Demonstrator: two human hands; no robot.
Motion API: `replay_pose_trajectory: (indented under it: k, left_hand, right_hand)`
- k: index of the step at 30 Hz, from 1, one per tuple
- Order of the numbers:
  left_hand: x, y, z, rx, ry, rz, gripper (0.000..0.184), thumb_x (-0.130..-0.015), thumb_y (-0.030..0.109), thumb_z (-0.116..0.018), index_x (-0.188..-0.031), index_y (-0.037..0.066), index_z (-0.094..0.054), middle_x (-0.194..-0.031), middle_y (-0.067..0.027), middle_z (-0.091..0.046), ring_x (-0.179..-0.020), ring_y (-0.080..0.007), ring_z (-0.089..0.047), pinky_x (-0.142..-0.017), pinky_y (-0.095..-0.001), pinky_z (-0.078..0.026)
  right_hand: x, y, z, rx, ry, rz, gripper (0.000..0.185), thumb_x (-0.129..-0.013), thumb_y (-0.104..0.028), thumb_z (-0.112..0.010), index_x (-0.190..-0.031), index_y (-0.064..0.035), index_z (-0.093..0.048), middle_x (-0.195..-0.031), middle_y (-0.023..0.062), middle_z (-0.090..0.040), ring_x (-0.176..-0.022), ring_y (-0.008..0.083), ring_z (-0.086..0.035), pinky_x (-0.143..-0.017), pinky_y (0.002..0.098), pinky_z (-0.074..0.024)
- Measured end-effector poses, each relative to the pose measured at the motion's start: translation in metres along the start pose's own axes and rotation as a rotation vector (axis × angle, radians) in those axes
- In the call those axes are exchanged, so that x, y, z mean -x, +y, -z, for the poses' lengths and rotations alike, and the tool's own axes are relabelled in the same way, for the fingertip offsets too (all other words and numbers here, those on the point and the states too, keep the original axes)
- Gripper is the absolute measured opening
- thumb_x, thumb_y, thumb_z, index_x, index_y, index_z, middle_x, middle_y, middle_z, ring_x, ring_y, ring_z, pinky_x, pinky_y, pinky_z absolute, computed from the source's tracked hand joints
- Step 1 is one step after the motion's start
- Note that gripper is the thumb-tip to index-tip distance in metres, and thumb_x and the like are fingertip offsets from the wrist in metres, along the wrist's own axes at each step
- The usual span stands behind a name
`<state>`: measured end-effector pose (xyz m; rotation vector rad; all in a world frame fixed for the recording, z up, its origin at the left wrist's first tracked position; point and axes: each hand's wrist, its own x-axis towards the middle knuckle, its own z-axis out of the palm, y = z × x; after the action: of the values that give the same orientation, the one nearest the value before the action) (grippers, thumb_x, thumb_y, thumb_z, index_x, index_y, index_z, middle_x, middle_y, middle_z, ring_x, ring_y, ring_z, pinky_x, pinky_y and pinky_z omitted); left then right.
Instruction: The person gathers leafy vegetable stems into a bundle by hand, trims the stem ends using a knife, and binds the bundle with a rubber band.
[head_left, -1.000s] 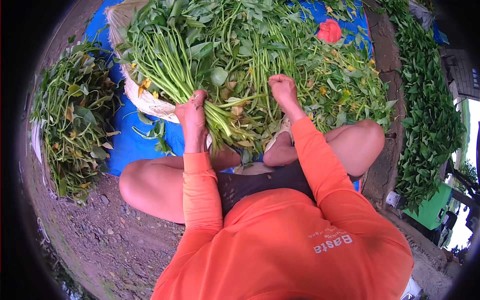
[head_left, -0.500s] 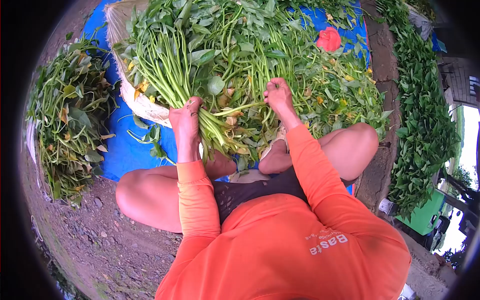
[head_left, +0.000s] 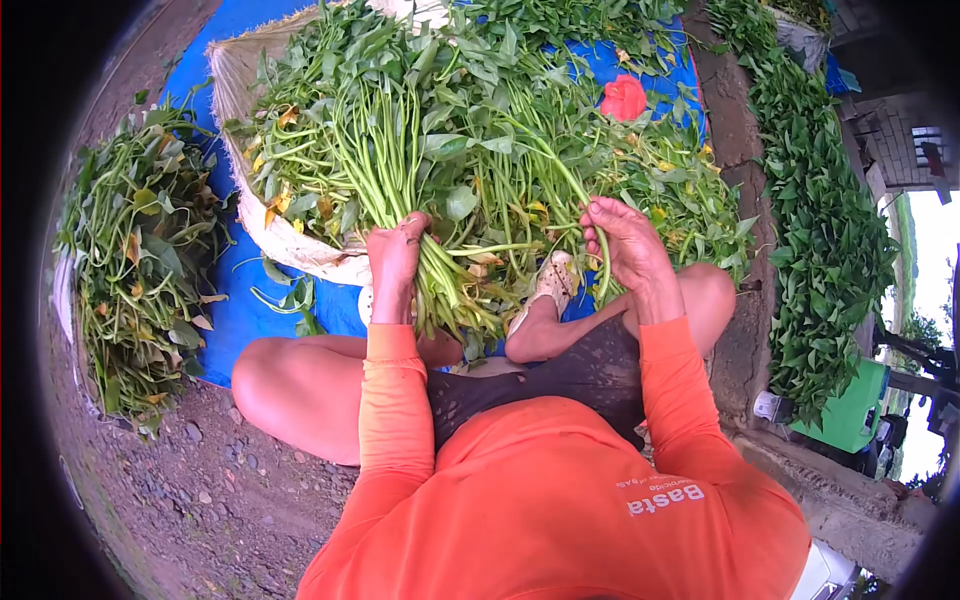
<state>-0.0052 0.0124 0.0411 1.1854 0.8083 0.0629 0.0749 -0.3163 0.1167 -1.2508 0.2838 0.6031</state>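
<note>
A thick bunch of green stems (head_left: 385, 160) is gripped near its lower end by my left hand (head_left: 394, 258), its leaves pointing away from me and the cut ends hanging over the leaf pile. My right hand (head_left: 625, 248), to the right of the bunch, has its fingers curled round a single long green stem (head_left: 560, 172). Loose leafy stems, some yellowed, lie beneath and beyond both hands on a pale woven sack (head_left: 300, 250) and a blue tarp (head_left: 238, 300).
At the far left stands a heap of leafy stems (head_left: 145, 270). Dark green leaves (head_left: 815, 230) form a long row at the right, near a green container (head_left: 848, 405). A red plastic bag (head_left: 624, 98) lies beyond the pile. My bent legs flank the near edge.
My right hand has moved right and nearer to me and now has a long stem in it. My left hand still grips the bunch, which has shifted slightly right and stands more upright.
</note>
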Motion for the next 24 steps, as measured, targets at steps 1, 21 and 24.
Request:
replay_pose_trajectory:
  k: [1, 21, 24]
  left_hand:
    - [-0.002, -0.004, -0.002, 0.001, -0.016, 0.0, 0.017, -0.089, 0.012, -0.075, -0.086, -0.005, -0.075, -0.076, -0.0097, -0.072, -0.062, -0.0179, -0.068, -0.059, -0.0305, -0.054]
    - [-0.011, -0.085, -0.064, 0.505, -0.431, 0.255, 0.024, -0.093, 0.019, -0.077, -0.103, -0.001, -0.069, -0.089, -0.0102, -0.074, -0.074, -0.0223, -0.074, -0.072, -0.0381, -0.065]
    - [-0.025, -0.118, -0.05, 0.592, -0.515, 0.498, 0.028, -0.097, 0.022, -0.079, -0.11, 0.0, -0.068, -0.096, -0.0131, -0.076, -0.081, -0.0256, -0.077, -0.075, -0.0424, -0.068]
  right_hand:
    - [0.009, 0.0, 0.002, -0.022, 0.026, 0.018, 0.024, -0.102, -0.013, -0.076, -0.122, -0.0051, -0.068, -0.101, 0.0027, -0.071, -0.085, 0.0127, -0.064, -0.075, 0.0275, -0.0532]
    - [-0.054, 0.105, -0.061, 0.443, 0.048, 0.002, 0.018, -0.099, -0.006, -0.075, -0.114, 0.0027, -0.078, -0.096, 0.005, -0.079, -0.081, 0.0111, -0.069, -0.072, 0.0263, -0.0545]
    - [-0.056, 0.13, -0.05, 0.451, 0.07, -0.054, 0.021, -0.1, -0.008, -0.075, -0.118, 0.0023, -0.076, -0.098, 0.006, -0.078, -0.081, 0.0122, -0.069, -0.073, 0.0279, -0.0562]
